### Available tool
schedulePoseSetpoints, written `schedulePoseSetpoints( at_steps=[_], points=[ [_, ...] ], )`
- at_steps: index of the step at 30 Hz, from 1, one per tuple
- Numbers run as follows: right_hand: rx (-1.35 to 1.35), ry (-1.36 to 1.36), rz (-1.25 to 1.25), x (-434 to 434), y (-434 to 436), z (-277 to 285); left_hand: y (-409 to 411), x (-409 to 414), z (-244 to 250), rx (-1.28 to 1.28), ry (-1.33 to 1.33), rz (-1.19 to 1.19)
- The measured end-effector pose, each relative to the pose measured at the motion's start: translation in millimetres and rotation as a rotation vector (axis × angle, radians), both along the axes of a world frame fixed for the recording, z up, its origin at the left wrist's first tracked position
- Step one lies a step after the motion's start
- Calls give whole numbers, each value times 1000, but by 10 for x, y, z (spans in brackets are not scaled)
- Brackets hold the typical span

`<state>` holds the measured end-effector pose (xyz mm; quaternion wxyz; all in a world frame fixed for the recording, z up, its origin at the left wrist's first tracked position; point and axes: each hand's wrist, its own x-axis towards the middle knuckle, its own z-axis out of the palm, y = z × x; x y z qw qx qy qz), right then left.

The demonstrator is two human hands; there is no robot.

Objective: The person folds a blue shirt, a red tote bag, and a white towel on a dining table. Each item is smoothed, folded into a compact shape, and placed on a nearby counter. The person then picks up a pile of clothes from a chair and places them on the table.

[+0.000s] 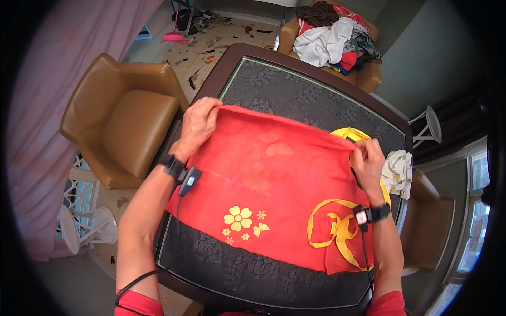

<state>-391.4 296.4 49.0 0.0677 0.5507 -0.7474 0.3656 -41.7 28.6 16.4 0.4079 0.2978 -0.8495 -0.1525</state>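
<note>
A red fabric apron [276, 170] with yellow printed flowers lies spread over the dark patterned tabletop [253, 272]. Its far edge is pinched at the left corner by my left hand [201, 122] and at the right corner by my right hand [368, 164]. A yellow fabric strap [336, 225] lies in loops on the apron's lower right part, and more yellow fabric [352, 134] shows beyond the edge near my right hand. Both wrists carry a black strap with a small device and a cable.
A crumpled white patterned cloth [397, 173] lies at the table's right edge. Brown armchairs stand left [134, 122] and right [429, 225]; another at the back holds piled clothes [332, 39]. A white stool [87, 229] is at lower left. Scraps litter the floor near a pink broom [172, 36].
</note>
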Motion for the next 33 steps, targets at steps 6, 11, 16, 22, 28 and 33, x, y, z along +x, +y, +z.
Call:
schedulePoseSetpoints(
  at_steps=[6, 11, 16, 22, 28, 33],
  points=[
    [210, 17, 173, 482, 809, -513, 450, 555, -351, -155, -385, -39],
    [332, 23, 123, 724, 870, -684, 630, 588, -518, -125, -315, 112],
    [323, 20, 94, 706, 874, -496, 717, 619, -441, -174, -355, 113],
    [305, -165, 103, 565, 911, -524, 774, 605, -389, -180, -435, 115],
    [223, 183, -63, 370, 444, -343, 792, 139, -386, -106, -378, 21],
    [421, 173, -41, 104, 389, -823, 682, -152, -742, 35, -429, 94]
  ],
)
